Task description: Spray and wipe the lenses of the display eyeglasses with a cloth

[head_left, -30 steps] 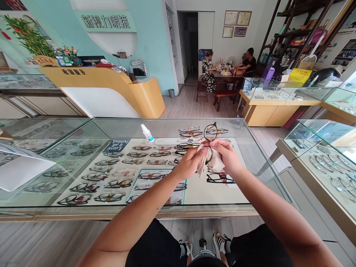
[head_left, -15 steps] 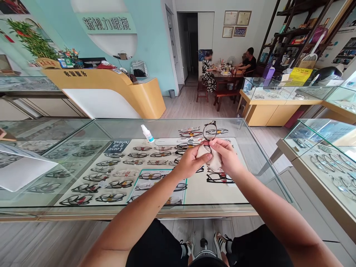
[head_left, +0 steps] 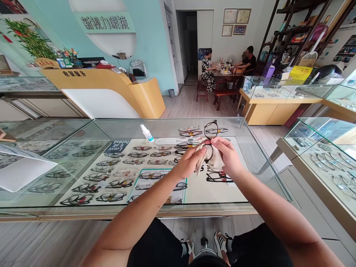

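A dark round-framed pair of eyeglasses [head_left: 211, 129] is held up over the glass display case [head_left: 217, 196], one lens above the other. My right hand [head_left: 226, 154] is closed on the frame near its bridge. A pale cleaning cloth [head_left: 216, 159] hangs behind the lower lens and bunches under my left hand [head_left: 190, 160]. That hand pinches the cloth with its thumb in front, beside the lower lens's left edge. Which fingers touch the frame behind the cloth is hidden.
A white spray bottle [head_left: 147, 133] stands on the case top, left of my hands. Rows of spectacle frames [head_left: 109, 197] lie inside the case under the glass. A white box-like object [head_left: 22, 168] sits at the left. Two people [head_left: 208, 70] sit at a far table.
My left thumb has moved left off the lower lens, which now shows more fully. The cloth has opened out and hangs lower, and the glasses have shifted slightly right.
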The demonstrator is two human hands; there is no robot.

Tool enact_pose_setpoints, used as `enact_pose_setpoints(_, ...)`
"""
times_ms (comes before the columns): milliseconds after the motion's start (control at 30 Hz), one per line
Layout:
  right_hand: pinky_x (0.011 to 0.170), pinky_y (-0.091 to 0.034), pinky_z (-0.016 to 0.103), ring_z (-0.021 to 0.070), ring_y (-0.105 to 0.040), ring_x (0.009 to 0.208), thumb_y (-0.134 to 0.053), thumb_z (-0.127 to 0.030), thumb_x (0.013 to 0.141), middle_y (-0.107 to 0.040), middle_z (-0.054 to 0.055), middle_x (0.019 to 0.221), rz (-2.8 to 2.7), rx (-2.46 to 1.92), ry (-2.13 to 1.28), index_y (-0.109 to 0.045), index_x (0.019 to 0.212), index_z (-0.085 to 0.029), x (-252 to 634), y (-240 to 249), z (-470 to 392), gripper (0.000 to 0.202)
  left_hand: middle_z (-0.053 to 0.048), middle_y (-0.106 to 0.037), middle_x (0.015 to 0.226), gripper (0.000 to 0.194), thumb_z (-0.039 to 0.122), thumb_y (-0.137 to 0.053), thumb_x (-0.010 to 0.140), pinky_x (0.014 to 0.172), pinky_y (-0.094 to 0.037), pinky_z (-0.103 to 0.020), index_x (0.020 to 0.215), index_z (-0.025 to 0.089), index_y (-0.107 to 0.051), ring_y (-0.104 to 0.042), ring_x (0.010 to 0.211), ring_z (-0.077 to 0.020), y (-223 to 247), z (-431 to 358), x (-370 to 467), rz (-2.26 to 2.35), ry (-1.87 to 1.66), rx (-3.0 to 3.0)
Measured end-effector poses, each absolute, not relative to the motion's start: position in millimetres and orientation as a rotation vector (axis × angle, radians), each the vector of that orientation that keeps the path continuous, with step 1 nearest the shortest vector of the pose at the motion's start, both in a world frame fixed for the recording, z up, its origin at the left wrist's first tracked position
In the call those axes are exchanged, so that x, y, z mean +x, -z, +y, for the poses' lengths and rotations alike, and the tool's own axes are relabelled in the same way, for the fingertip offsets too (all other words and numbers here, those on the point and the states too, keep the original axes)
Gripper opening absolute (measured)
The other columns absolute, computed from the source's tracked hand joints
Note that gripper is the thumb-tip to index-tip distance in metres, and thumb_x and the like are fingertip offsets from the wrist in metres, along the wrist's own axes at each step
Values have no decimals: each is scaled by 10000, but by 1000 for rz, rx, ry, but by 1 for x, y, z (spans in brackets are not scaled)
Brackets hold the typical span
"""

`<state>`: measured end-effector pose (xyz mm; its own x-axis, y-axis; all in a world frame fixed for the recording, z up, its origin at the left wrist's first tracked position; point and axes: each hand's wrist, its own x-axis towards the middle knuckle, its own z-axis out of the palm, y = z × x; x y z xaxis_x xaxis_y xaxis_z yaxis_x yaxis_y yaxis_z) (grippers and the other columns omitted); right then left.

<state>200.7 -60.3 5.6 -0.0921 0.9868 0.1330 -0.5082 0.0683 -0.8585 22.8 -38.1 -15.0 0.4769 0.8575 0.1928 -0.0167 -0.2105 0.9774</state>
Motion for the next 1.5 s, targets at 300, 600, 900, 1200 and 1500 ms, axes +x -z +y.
enact_pose_setpoints(300,603,-533,284,179,-691,722,-1032,-605,737,-814,9,850,-924,-663,-1433,-841,817,-274,200,-2,-58,390,27,-561,771,570,720,-830,922,653,-387,-269,1026,177,-692,-443,702,-130,5,-38,21,725,-941,1778)
enact_pose_setpoints(600,1006,-633,414,289,-810,1115,-1003,-654,785,-886,17,1079,-1081,-634,-1383,-856,843,-324,193,4,-60,365,36,-406,520,762,861,-575,1026,571,-346,-309,623,237,-403,-360,534,-123,12,-39,33,826,-1256,1764)
enact_pose_setpoints(900,1058,-612,425,260,-775,1158,-1015,-612,790,-872,25,1149,-977,-610,-1210,-816,859,-321,227,-6,-40,359,-32,-708,693,770,992,-624,889,643,-549,-352,772,236,-713,-685,690,-226,14,-15,12,966,-1297,1423)
enact_pose_setpoints(1200,905,-644,397,252,-774,1079,-983,-581,797,-802,23,1031,-993,-638,-1072,-733,881,-307,258,-6,-18,380,-56,-765,867,495,704,-645,1003,806,-519,-377,900,224,-712,-695,863,-261,-8,41,-59,1556,-1363,1666)
enact_pose_setpoints(1500,863,-621,368,242,-767,1027,-951,-606,816,-828,47,1016,-1053,-683,-1126,-737,859,-285,259,-9,-22,388,-24,-625,641,446,555,-782,975,895,-550,-428,738,269,-536,-691,811,-263,37,83,-120,1806,-1258,2067)
